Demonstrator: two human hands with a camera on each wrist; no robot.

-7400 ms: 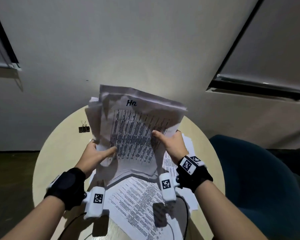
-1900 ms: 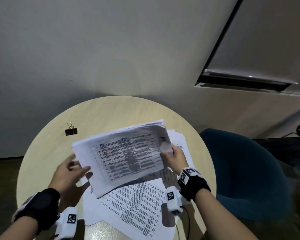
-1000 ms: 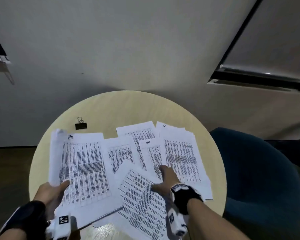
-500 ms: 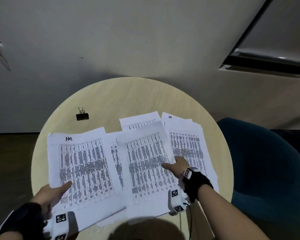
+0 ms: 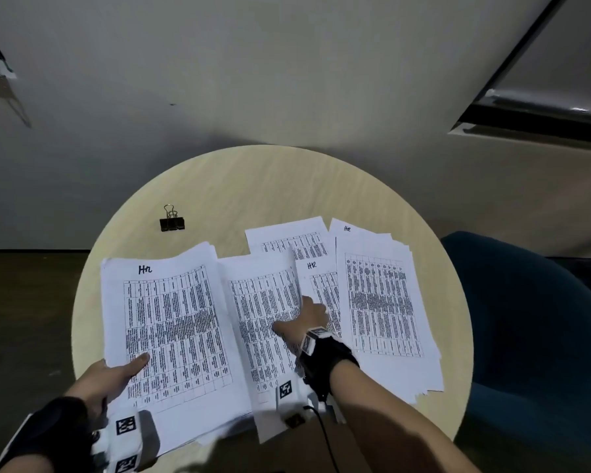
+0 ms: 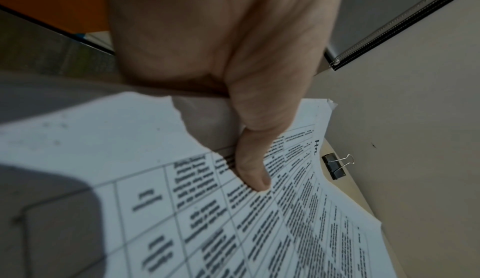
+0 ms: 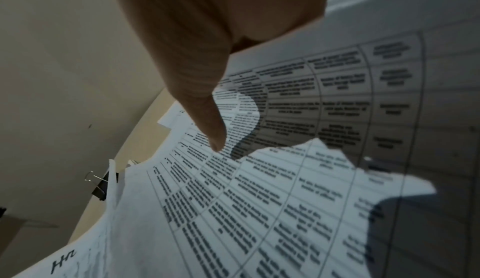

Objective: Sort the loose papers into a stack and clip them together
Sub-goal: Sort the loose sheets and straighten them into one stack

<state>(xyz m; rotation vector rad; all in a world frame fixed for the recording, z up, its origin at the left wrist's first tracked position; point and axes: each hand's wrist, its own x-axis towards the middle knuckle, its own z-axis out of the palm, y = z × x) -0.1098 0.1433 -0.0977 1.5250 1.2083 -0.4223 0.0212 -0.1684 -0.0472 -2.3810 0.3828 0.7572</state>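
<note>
White printed sheet [image 5: 267, 322] pinched by right hand [image 5: 307, 319], left hand [image 5: 113, 373] gripping stack [image 5: 171, 322]

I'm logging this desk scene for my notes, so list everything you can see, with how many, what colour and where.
table: one, round, pale wood, centre of the view.
papers: several loose white sheets and piles printed with black tables, spread over the near half of the table; exact count unclear.
stack of papers: one, white, marked by hand at the top, on the left side.
binder clip: one, black with silver handles, on bare table beyond the stack of papers, apart from it.
chair: one, dark blue, right of the table.
wall: pale grey, behind the table.
wrist cameras: two, white, on black wrist straps.
left hand: thumb on top of the stack of papers, gripping its near edge.
right hand: holds a middle sheet, thumb on top.
</note>
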